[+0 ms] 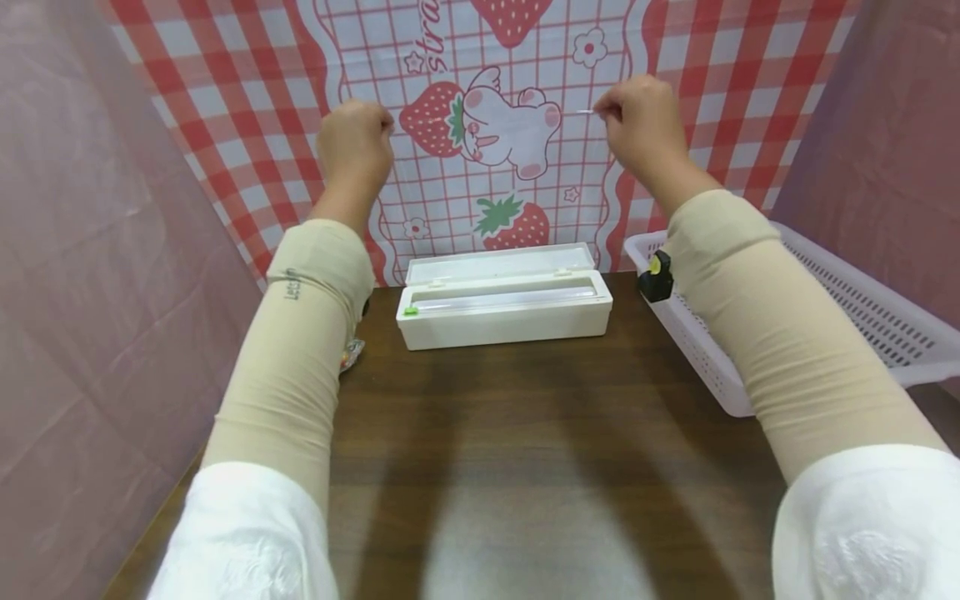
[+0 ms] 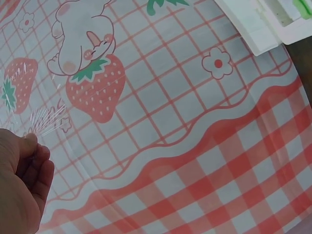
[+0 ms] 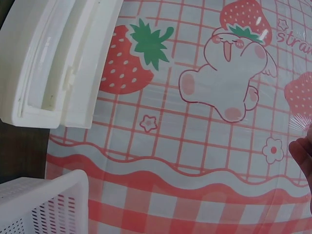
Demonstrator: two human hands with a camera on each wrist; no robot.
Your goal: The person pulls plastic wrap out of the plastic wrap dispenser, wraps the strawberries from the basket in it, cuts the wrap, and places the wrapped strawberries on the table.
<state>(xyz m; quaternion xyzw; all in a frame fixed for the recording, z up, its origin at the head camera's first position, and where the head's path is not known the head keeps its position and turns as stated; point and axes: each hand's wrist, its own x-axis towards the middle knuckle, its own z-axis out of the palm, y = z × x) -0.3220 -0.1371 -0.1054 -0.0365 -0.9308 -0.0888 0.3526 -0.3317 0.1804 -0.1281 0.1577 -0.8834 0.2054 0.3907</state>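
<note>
Both hands are raised in front of the patterned cloth, spread apart at about the same height. My left hand (image 1: 352,142) pinches one edge of a sheet of clear cling film (image 2: 48,119), which gathers into fine creases at the fingertips in the left wrist view. The right hand (image 1: 647,117) pinches the film's other side, with creases fanning out in the right wrist view. Between the hands the film is nearly invisible. Below stands a white cling film dispenser (image 1: 502,325), lid (image 1: 498,265) open, with a film roll (image 1: 510,300) inside and a green slider (image 1: 410,311) at its left end.
A white perforated basket (image 1: 693,350) stands at the right, under the right forearm. Beside the left forearm lies a small shiny packet (image 1: 351,354), partly hidden. The brown table (image 1: 480,450) meets a strawberry-print cloth (image 1: 480,200) at the back; pink curtains (image 1: 82,275) hang at both sides.
</note>
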